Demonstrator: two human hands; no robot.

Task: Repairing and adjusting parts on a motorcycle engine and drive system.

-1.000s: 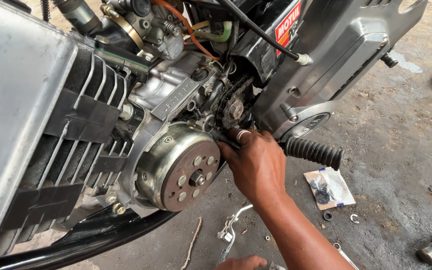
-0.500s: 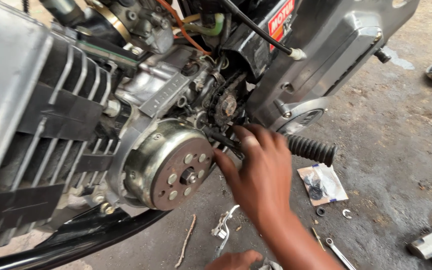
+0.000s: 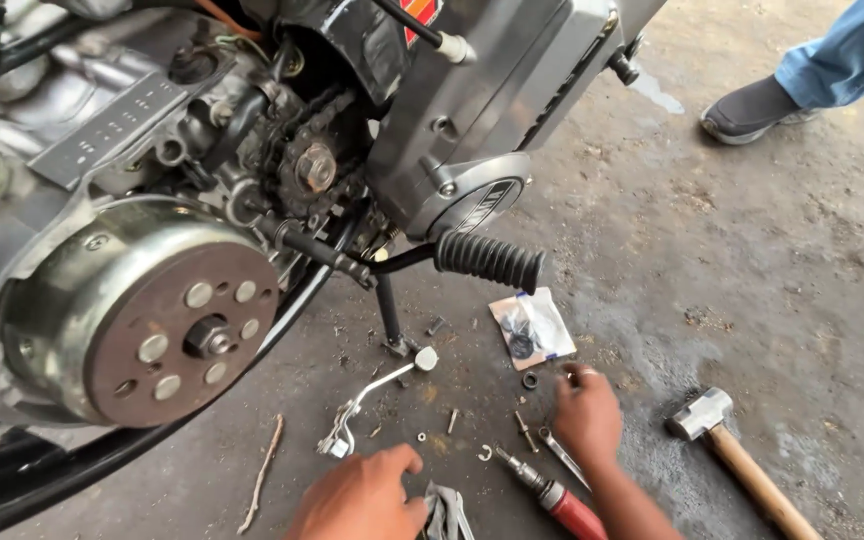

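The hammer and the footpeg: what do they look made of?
Hammer: head looks like bare grey metal, dull and scuffed; the handle looks like pale wood, tan and matt. Footpeg: probably black rubber over a metal bar, given its ribbed matt surface.

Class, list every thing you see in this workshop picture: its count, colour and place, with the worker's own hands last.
motorcycle engine: one, silver and black, upper left
round flywheel: one, grey-brown, left
chain sprocket: one, rusty, top centre
rubber footpeg: one, black, centre
bent lever: one, silver, on floor, centre
plastic packet: one, clear, floor below footpeg
hammer: one, wooden handle, lower right
screwdriver: one, red handle, bottom centre
rag: one, grey, bottom
bystander's shoe: one, grey, upper right
left hand: bottom centre, beside rag
right hand: over small parts on floor
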